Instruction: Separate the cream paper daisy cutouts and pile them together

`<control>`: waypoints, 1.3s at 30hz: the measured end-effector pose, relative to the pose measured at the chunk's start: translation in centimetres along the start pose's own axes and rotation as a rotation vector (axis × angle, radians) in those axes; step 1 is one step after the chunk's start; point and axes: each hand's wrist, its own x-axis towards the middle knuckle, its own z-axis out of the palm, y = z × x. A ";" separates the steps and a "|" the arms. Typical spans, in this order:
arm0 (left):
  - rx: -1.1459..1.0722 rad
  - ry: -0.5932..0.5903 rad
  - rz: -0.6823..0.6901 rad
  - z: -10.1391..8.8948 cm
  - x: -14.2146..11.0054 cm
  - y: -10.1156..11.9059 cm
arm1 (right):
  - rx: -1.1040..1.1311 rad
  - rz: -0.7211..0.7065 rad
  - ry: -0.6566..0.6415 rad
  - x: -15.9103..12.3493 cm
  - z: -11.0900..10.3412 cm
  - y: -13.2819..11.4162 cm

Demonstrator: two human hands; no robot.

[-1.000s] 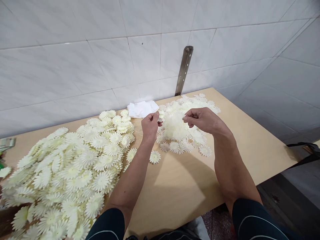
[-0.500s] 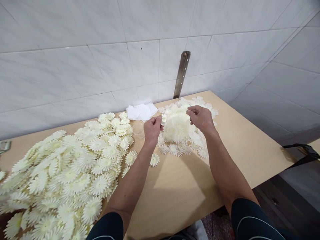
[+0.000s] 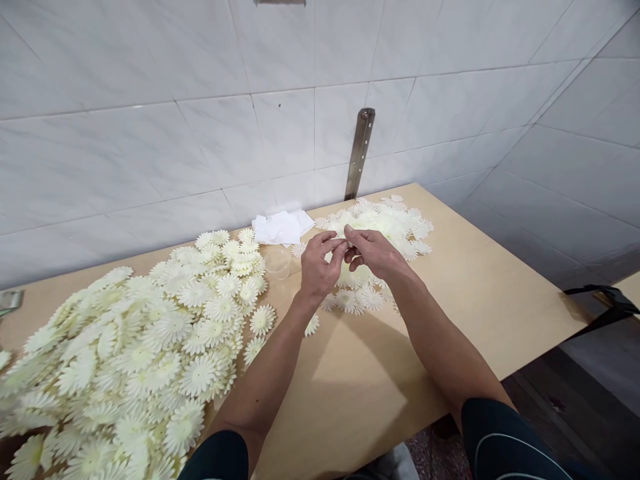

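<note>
Left hand [image 3: 320, 267]: I see it bent at the knuckles, thumb and fingers drawn in until they meet the right hand [image 3: 374, 252].
Right hand: curled, thumb on top, its fingertips against the left hand's.
Grip: both hands close around one spot, but the fingers cover it, so I cannot tell whether anything is pinched there.
Clock: I count from where the hands meet, with twelve toward the tiled wall [image 3: 200, 147].
Forearms: the left one reaches up from seven o'clock, the right one from between four and five; dark sleeves [image 3: 510, 433] end near the elbows.
Table [image 3: 465, 293]: light brown, under everything I am handling, its bare stretch running from three round to six.
Small flower heap [image 3: 390, 230]: pale, many-petalled flowers, spread behind the hands from twelve to three, with more showing just below them near six.
Large flower heap [image 3: 150, 353]: at eight o'clock, the same pale kind, piled thickly.
Loose flowers [image 3: 263, 320]: a few lie at seven and eight, between the heaps.
Clear cup [image 3: 278, 265]: just short of nine, near the left hand.
White paper [image 3: 277, 228]: between nine and ten, just beyond the cup.
Metal strip [image 3: 360, 153]: at twelve, leaning slightly, its foot by the table's back edge.
Black strap [image 3: 605, 293]: past three, at the table's far corner.
</note>
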 end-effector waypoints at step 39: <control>-0.447 -0.017 -0.562 -1.4 1.6 0.0 | -0.359 -0.228 0.146 -0.5 -0.6 -0.3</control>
